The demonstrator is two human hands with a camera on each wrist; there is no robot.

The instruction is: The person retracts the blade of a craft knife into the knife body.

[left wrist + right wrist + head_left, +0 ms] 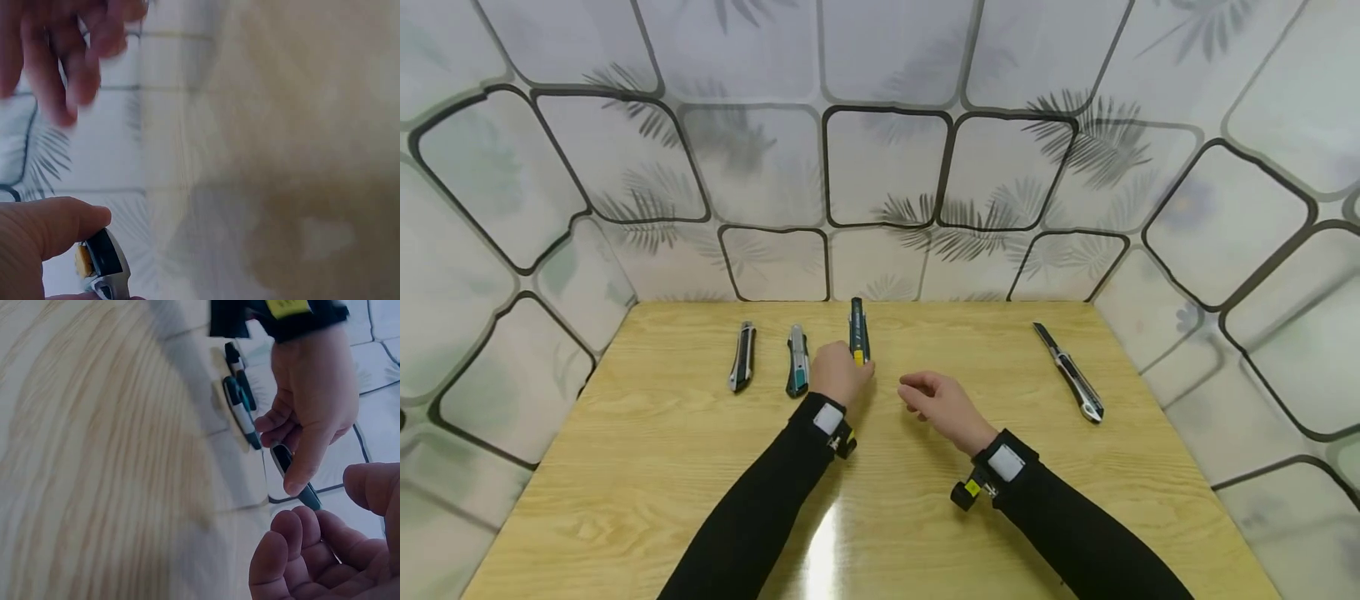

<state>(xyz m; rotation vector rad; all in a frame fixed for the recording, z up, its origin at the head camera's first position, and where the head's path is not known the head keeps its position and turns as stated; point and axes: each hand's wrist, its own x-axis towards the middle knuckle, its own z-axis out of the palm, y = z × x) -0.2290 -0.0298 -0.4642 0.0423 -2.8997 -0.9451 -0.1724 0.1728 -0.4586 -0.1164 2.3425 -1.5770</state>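
Observation:
My left hand grips a dark blue utility knife with a yellow slider, its far end pointing to the back of the table. In the left wrist view the thumb lies along the knife's side, beside the slider. My right hand hovers just to the right, fingers loosely bent and holding nothing. The right wrist view shows its relaxed fingers close to the held knife.
Left of my left hand lie a grey-and-teal utility knife and a black-and-silver one. Far right, another black-and-silver knife lies with its dark blade out. A patterned curtain encloses the wooden table at back and sides.

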